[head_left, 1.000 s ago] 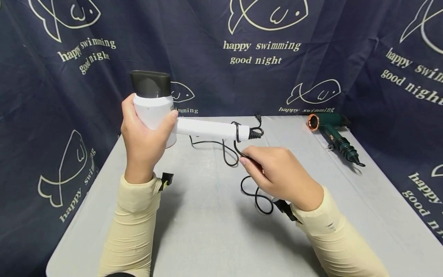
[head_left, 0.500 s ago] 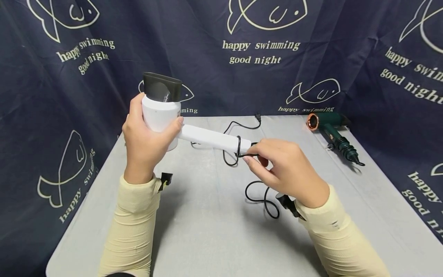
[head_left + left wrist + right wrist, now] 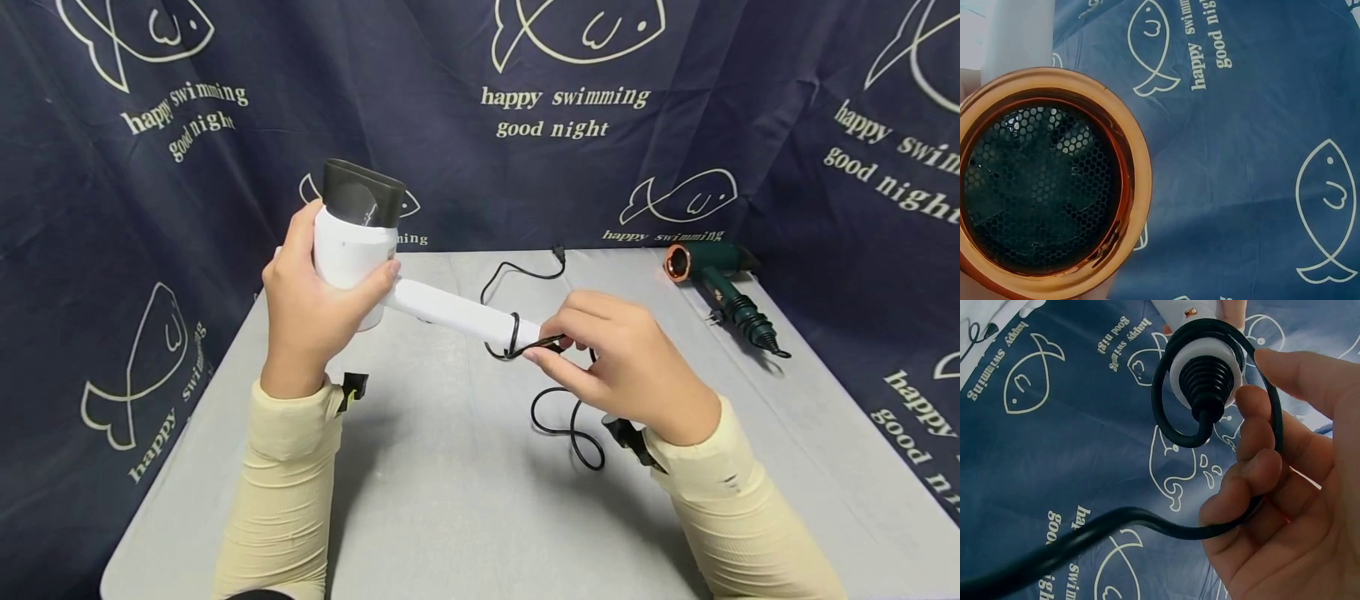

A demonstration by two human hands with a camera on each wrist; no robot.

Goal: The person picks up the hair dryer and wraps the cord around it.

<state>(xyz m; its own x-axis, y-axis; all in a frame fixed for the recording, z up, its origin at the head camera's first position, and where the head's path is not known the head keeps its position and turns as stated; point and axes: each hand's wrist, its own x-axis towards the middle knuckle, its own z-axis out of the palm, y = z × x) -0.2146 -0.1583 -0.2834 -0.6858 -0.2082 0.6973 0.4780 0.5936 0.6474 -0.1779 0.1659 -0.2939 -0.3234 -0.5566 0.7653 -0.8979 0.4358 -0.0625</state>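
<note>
At left, the left hand [image 3: 307,304], its wrist in a cream sleeve [image 3: 288,492], grips the barrel of the white dryer [image 3: 351,250], thumb on the near side; the dryer is held above the grey table [image 3: 450,500], before a navy curtain [image 3: 442,108] printed with fish. The dark nozzle [image 3: 362,197] points up and away. In the left wrist view, a copper ring [image 3: 1141,175] encircles the mesh grille [image 3: 1041,187] at the opposite end of the barrel. The handle [image 3: 457,312] slopes down to the right. Near its end it bears a turn of black cord [image 3: 1035,565], which leaves a ribbed collar [image 3: 1207,381] and doubles back round the handle. Loops of cord hang below; the plug [image 3: 558,253] lies at the table's far edge. The right hand [image 3: 618,358], just beside the handle's end, holds the cord in bent fingers. At far right, the green dryer [image 3: 716,260] lies on the table, mouth leftward, its own cord wound round its handle.
</note>
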